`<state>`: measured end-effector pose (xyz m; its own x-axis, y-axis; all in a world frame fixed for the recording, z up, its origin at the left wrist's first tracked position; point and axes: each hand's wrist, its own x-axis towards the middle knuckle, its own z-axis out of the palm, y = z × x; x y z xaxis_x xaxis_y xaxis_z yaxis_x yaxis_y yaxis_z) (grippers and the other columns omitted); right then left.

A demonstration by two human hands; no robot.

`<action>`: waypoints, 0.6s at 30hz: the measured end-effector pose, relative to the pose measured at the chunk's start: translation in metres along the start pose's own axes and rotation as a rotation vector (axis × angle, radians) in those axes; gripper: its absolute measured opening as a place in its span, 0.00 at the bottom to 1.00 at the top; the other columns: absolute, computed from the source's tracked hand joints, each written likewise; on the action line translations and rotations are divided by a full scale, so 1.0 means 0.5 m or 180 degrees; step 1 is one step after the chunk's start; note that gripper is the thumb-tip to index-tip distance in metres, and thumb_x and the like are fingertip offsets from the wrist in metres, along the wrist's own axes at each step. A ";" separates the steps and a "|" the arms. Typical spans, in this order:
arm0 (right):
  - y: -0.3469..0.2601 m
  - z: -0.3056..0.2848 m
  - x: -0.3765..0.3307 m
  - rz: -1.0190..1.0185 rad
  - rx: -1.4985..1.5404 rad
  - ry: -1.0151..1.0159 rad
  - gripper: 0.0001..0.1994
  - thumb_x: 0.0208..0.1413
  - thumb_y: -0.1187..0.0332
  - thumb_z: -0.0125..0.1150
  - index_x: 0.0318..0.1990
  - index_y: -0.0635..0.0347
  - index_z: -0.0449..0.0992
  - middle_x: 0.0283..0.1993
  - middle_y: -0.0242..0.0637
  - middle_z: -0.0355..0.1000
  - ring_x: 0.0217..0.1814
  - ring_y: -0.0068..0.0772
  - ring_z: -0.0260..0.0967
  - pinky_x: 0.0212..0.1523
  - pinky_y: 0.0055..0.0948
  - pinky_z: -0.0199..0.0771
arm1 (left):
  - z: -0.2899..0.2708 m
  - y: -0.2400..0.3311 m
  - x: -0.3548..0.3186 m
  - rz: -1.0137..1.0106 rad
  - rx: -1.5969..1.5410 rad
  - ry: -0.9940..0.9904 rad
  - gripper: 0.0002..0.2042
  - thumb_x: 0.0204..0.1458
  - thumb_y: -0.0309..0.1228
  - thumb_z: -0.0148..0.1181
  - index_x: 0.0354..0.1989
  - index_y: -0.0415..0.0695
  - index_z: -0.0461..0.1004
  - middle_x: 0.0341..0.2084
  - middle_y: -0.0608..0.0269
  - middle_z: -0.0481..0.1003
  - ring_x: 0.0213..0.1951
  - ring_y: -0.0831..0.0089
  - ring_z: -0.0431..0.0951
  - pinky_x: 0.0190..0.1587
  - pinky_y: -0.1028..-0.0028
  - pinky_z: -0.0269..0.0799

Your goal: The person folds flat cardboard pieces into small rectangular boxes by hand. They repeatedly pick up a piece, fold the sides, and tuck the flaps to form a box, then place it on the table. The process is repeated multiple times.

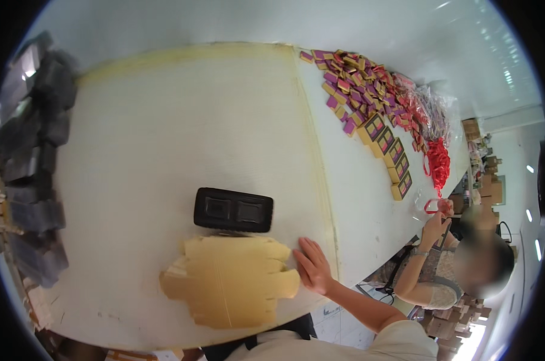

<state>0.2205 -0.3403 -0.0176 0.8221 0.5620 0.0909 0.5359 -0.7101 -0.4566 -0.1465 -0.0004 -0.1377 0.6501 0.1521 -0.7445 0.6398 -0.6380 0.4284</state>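
My right hand (314,268) lies on the white table with its fingers stretched out, holding nothing. It is beside the right edge of the flat, gold-yellow cardboard box blanks (227,283), which have notched flaps along their sides. Just beyond the cardboard is a black plastic tray (233,210) with two recessed compartments; its thick side suggests several nested together. My left hand does not show.
Dark, clear-looking plastic pieces (34,198) are heaped along the left edge. At the far right lie many small purple-and-gold boxes (350,84), a row of gold boxes (388,150) and red ribbon (438,165). A co-worker (432,265) handles a small box at the right.
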 end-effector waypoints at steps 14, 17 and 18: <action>-0.016 0.014 -0.010 -0.0007 -0.0128 -0.0148 0.24 0.46 0.80 0.58 0.55 0.66 0.70 0.65 0.59 0.58 0.67 0.60 0.57 0.66 0.51 0.56 | -0.001 0.011 0.207 -0.0035 -0.0347 0.0121 0.08 0.54 0.37 0.59 0.36 0.47 0.73 0.22 0.64 0.74 0.24 0.70 0.73 0.29 0.71 0.70; -0.005 -0.004 -0.003 -0.0055 -0.0182 -0.0053 0.23 0.47 0.79 0.58 0.54 0.67 0.69 0.65 0.58 0.58 0.67 0.59 0.57 0.65 0.51 0.57 | 0.007 0.016 0.219 0.0038 -0.0357 0.0190 0.08 0.54 0.36 0.59 0.35 0.46 0.74 0.22 0.64 0.74 0.24 0.71 0.73 0.29 0.71 0.69; -0.001 0.000 -0.001 -0.0095 -0.0159 0.0003 0.23 0.47 0.79 0.58 0.54 0.68 0.69 0.65 0.57 0.58 0.67 0.58 0.57 0.65 0.50 0.58 | 0.007 0.012 0.221 0.0055 -0.0342 0.0225 0.08 0.54 0.36 0.59 0.35 0.46 0.74 0.22 0.64 0.74 0.24 0.71 0.73 0.29 0.72 0.69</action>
<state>0.2197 -0.3403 -0.0176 0.8058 0.5828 0.1046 0.5690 -0.7134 -0.4089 -0.0726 0.0099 -0.2192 0.6863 0.1972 -0.7001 0.6661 -0.5570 0.4961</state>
